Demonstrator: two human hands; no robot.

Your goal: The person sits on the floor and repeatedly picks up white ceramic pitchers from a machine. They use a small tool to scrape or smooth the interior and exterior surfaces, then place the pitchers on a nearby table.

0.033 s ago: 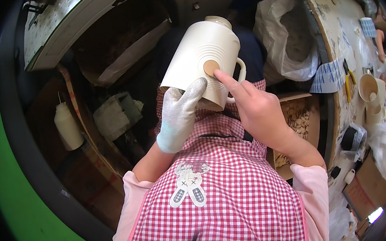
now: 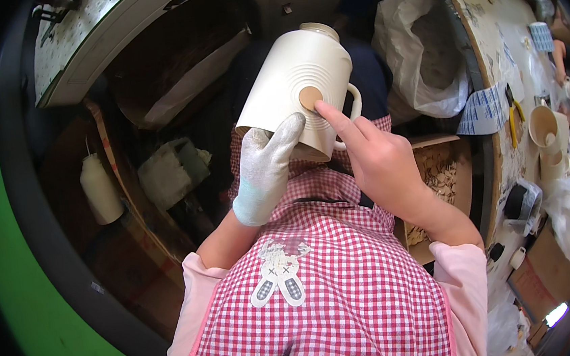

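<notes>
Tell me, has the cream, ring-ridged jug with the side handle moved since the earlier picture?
No, not visibly: against the pale, stained worktable, the jug keeps its place and tilt.

Yellow pliers on a stained bench, near a patterned sheet.

Jug neck clear, handle at right

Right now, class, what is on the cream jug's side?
A tan disc, the right hand's index fingertip at its edge, and the gloved left hand's thumb. Whatever they cover is hidden.
</notes>
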